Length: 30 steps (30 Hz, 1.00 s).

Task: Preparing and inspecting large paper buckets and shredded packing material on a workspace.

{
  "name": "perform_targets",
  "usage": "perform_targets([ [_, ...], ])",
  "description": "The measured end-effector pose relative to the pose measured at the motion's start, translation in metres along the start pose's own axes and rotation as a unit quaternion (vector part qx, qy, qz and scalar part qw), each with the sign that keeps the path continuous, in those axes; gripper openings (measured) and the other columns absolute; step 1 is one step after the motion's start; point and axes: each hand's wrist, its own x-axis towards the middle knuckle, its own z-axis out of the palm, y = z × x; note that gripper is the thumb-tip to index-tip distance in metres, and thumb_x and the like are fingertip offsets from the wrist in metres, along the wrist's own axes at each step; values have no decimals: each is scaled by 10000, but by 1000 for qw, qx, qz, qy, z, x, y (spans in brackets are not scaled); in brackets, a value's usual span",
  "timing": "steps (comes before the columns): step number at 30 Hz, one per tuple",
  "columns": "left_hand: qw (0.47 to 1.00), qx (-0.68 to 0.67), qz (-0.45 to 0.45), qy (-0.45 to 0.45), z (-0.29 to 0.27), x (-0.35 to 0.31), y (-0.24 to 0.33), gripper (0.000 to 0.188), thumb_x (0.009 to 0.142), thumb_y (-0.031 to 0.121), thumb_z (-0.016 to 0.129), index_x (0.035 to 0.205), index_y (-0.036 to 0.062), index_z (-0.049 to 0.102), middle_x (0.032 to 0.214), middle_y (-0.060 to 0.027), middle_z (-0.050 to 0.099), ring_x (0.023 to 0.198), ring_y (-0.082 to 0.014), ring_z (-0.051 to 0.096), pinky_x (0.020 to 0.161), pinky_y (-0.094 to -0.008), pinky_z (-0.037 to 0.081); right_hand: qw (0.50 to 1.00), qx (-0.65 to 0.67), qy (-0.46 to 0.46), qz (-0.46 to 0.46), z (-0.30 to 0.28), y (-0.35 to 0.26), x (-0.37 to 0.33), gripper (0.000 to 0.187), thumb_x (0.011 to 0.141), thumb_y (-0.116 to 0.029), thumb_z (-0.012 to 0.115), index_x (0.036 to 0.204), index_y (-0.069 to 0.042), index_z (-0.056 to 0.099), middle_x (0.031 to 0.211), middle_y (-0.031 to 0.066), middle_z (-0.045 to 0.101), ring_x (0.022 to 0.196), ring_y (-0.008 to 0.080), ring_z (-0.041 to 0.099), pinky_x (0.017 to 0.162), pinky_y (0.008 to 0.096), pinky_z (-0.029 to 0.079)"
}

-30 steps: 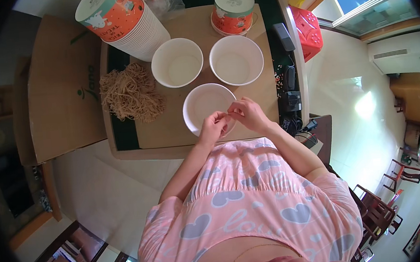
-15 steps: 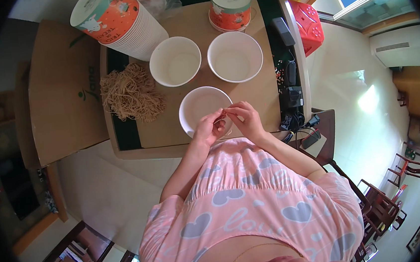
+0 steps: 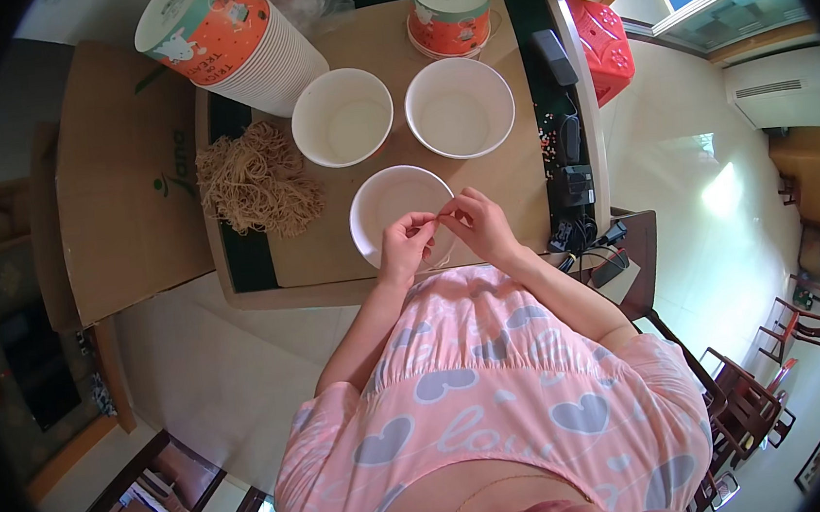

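- Left hand (image 3: 409, 244) and right hand (image 3: 479, 227) pinch closed over one round near tub (image 3: 388, 199), contents of grip unclear.
- Two more smooth white tubs (image 3: 460, 108), farther.
- One tangled string heap (image 3: 259, 181), left.

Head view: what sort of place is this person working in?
Probably a home, judging by the reddish-brown wooden chairs, the red, apparently plastic stool and the person's pink garment with grey hearts.

Head-worn fisheye view, facing downward
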Motion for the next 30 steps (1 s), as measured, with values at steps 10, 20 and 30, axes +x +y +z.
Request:
perform_targets([
  [10, 978, 160, 134, 27, 6, -3, 2, 107, 885, 54, 599, 924, -10, 676, 763, -38, 683, 590, -75, 595, 530, -210, 468, 1000, 9, 8, 0, 3, 1, 2, 78, 786, -125, 691, 827, -69, 656, 774, 77, 552, 670, 220, 577, 603, 338, 479],
  [20, 966, 227, 117, 46, -16, -15, -2, 69, 850, 64, 644, 877, 5, 667, 665, -27, 647, 573, -79, 595, 523, -236, 458, 987, -108, -36, -114, -3, -10, -3, 194, 774, -105, 646, 955, -91, 578, 875, 88, 586, 766, 278, 604, 695, 386, 460],
  [30, 971, 204, 116, 44, -17, -18, -9, 66, 851, 53, 634, 877, -1, 662, 691, -33, 663, 572, -79, 591, 526, -233, 458, 978, -159, -89, -102, 5, -7, -3, 58, 831, -155, 591, 845, -98, 588, 744, 62, 583, 683, 274, 599, 660, 398, 463],
])
